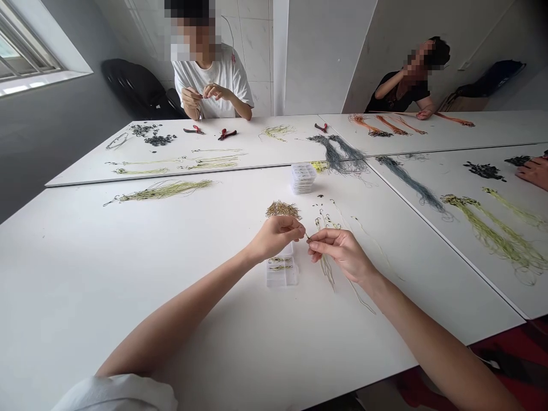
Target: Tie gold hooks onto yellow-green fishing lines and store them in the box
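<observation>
My left hand [276,235] and my right hand [338,251] meet above the white table [128,274], fingertips almost touching. Both are closed in a pinch around a tiny piece too small to make out, with a thin thread [329,273] trailing down from the right hand onto the table. Under my left hand lies a small clear compartment box [281,273]. A heap of gold pins [282,209] sits just beyond my hands, and a few small dark beads [320,200] are scattered to its right.
A stack of clear boxes [303,177] stands further back. Bundles of green cords [166,190], grey cords [342,154] and orange cords [377,125] lie on the tables, with red pliers [226,135]. Two other people sit opposite; another person's hand [534,171] rests at right.
</observation>
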The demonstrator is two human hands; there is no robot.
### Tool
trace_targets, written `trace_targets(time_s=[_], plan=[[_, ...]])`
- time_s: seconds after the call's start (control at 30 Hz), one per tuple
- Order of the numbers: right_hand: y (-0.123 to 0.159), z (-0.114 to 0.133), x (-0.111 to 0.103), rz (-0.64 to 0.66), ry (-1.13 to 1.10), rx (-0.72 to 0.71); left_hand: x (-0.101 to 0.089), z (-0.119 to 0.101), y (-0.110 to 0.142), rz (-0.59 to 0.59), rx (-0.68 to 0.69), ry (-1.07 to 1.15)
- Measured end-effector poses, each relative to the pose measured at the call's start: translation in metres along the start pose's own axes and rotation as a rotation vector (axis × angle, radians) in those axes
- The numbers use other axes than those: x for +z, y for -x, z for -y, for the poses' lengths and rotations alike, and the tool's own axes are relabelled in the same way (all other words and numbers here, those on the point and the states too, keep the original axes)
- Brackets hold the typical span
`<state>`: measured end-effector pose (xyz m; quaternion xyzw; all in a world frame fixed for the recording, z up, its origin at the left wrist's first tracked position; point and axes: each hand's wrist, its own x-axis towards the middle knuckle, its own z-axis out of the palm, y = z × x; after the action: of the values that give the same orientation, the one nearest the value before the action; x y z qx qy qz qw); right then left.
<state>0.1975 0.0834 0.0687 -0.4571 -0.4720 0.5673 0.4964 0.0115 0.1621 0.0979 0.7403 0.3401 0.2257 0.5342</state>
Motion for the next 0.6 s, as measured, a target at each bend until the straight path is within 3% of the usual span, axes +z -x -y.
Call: trace_targets(time_s=[0.13,0.37,0.6], plan=[[0.0001,-0.0008,-0.0011,0.014,0.009,0.003,-0.004,-0.0042,0.0025,0.058,0.145,-0.108],[-0.0004,-0.0036,-0.0039,0.04,-0.003,0.044,-0.0063,-0.0064,0.0052,0.076,0.492,-0.53],[-0.0003,-0.0028,-0.0038,0.05,0.003,0.06,-0.0028,-0.0098,0.0081,0.044,0.556,-0.746]])
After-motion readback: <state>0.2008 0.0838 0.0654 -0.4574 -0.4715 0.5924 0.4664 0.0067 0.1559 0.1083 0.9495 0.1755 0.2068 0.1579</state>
